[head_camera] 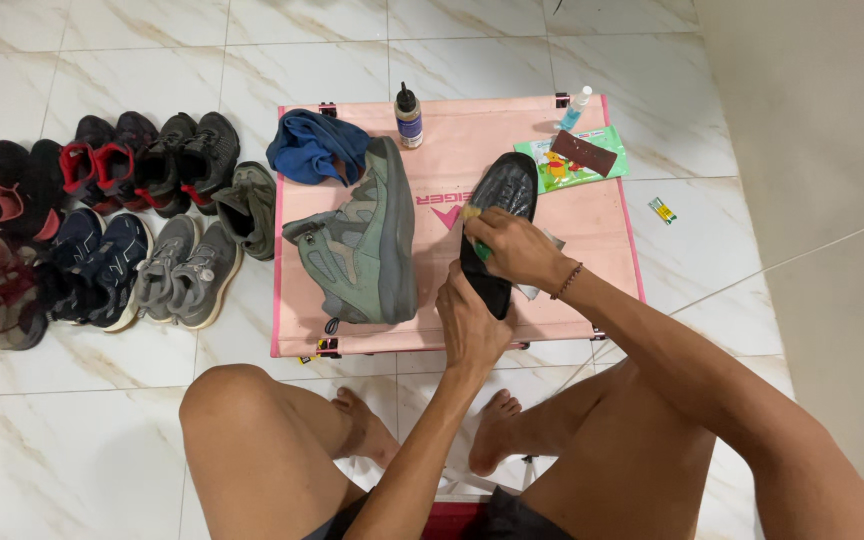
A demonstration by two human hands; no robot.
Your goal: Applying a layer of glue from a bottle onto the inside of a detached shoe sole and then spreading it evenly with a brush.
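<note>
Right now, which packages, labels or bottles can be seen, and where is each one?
Dark bottle: pink mat's far edge, black cap, blue label.
Clear bottle: mat's far right corner, slim, blue label.
Green packet: flat, beside it, brown block on top.
Small packet: floor tile, right of mat, green-yellow.

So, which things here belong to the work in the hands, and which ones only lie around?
In use:
- black insole, held by the left hand
- small yellow-green sponge, under the right hand
- green shoe on the pink mat

Lying about:
- blue cloth
- dark bottle
- small spray bottle
- green packet
- shoes in rows on the floor
</note>
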